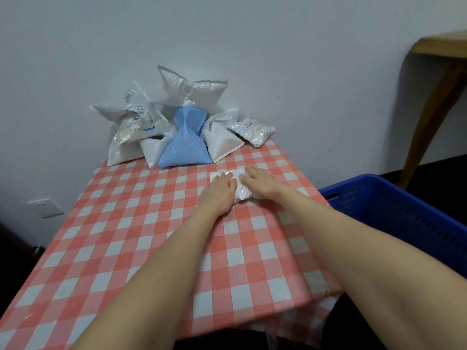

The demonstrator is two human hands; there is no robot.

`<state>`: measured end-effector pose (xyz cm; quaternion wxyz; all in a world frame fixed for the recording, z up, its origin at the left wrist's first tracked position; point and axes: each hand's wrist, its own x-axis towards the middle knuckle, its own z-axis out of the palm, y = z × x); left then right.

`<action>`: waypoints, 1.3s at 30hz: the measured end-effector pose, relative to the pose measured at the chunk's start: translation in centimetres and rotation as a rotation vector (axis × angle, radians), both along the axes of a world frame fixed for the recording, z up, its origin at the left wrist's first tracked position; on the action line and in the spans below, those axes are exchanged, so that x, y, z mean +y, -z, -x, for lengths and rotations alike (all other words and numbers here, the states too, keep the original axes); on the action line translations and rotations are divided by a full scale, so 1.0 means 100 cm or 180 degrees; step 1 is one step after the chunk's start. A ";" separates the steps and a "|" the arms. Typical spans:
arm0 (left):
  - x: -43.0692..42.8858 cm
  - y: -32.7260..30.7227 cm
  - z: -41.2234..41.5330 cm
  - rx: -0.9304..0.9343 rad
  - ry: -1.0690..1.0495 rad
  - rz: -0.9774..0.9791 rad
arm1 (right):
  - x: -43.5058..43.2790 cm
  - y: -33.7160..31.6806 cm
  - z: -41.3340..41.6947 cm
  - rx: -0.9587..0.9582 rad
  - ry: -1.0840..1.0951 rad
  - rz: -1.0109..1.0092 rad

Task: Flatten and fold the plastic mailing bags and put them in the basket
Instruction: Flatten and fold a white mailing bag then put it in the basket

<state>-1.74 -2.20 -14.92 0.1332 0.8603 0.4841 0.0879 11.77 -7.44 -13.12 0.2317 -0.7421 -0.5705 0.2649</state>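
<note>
A small white mailing bag (241,192) lies on the red and white checked tablecloth (126,223), near the right side of the table. Both hands are on top of it. The left hand (221,190) lies flat with its fingers straight, and it covers the left part of the bag. The right hand (260,181) lies flat too, fingers straight, on the right part. Neither hand grabs the bag. They just press down on it. I think they do this to push the air out and make the bag flat, so that it can be folded.

The bag sits close to the blue basket (379,184), which stands just beside the table on the right. That looks handy, because the bag has only a short way to go once it is folded. I cannot see the bottom of the basket, so I cannot tell if anything is in it.

At the far end of the table, a pile of mailing bags (137,122) leans on the wall (227,34). They look puffy and crumpled. One blue bag (185,146) sits in the middle of the pile. These are well apart from the hands, so there is room to work. They seem to be waiting for their turn.
</note>
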 end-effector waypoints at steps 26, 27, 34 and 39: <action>-0.019 -0.038 0.008 -0.2161 -0.1597 0.0303 | -0.019 -0.030 0.004 0.1248 0.1269 -0.0493; -0.021 -0.035 0.006 -0.2107 -0.1622 0.0261 | -0.020 -0.025 0.006 0.1072 0.1379 -0.0453; -0.025 -0.021 0.006 -0.1783 -0.1644 0.0095 | -0.023 -0.015 0.010 0.0670 0.1766 -0.0678; -0.029 -0.018 0.014 -0.0586 -0.1347 -0.0310 | -0.022 -0.012 0.001 -0.0049 0.1553 -0.0542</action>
